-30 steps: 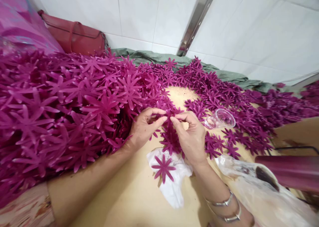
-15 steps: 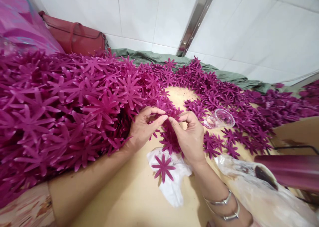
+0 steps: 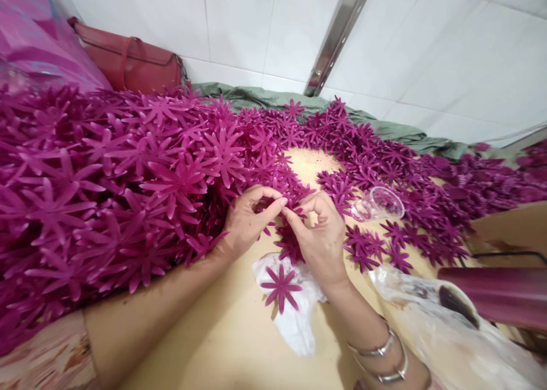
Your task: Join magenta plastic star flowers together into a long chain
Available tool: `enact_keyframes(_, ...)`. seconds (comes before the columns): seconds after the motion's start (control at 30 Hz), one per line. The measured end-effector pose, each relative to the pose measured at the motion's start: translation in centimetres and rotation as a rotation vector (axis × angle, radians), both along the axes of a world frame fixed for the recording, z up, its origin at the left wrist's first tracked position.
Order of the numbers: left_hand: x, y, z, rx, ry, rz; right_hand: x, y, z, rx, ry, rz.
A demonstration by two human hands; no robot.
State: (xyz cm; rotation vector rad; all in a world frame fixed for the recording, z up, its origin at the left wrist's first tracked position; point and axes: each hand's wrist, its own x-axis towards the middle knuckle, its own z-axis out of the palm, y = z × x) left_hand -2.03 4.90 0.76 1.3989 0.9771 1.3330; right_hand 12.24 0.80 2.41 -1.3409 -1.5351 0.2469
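Note:
My left hand (image 3: 248, 219) is closed in a pinch, thumb against index finger, at the edge of the large heap of magenta flower pieces (image 3: 179, 179). Facing it, my right hand (image 3: 322, 233) pinches too, its thumb tip meeting the left thumb. Between the fingertips shows a bit of a magenta flower piece (image 3: 294, 200), mostly covered by the fingers and hard to separate from those behind. Below the hands, a single flower piece (image 3: 281, 288) with several narrow petals lies flat on a crumpled white tissue (image 3: 294, 333).
A clear plastic cup (image 3: 387, 202) lies on its side among more flower pieces to the right. Nearer stands a clear plastic bag (image 3: 453, 333) beside a dark magenta seat-like object (image 3: 496, 293). A red handbag (image 3: 132, 65) rests behind the heap, against the tiled wall (image 3: 239, 25).
My right hand has shifted slightly left and its fingers have curled in, bringing its thumb against the left fingertips. My left hand has barely moved.

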Motion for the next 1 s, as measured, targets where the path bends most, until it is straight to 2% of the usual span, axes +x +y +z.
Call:
enact_keyframes(0.13,0.0,0.1,-0.1,-0.006,-0.024,0.014,-0.1,0.1,0.2,-0.047,0.098,0.022)
enact_keyframes(0.37,0.1,0.4,-0.3,-0.075,-0.142,0.098,-0.2,0.5,0.3,-0.170,0.470,0.136)
enact_keyframes(0.67,0.0,0.3,-0.1,-0.036,-0.107,0.050,0.3,0.9,-0.2,-0.195,0.507,0.116)
enact_keyframes(1.0,0.3,-0.2,0.8,-0.129,-0.164,0.035,0.9,0.8,0.0,-0.124,0.397,0.008)
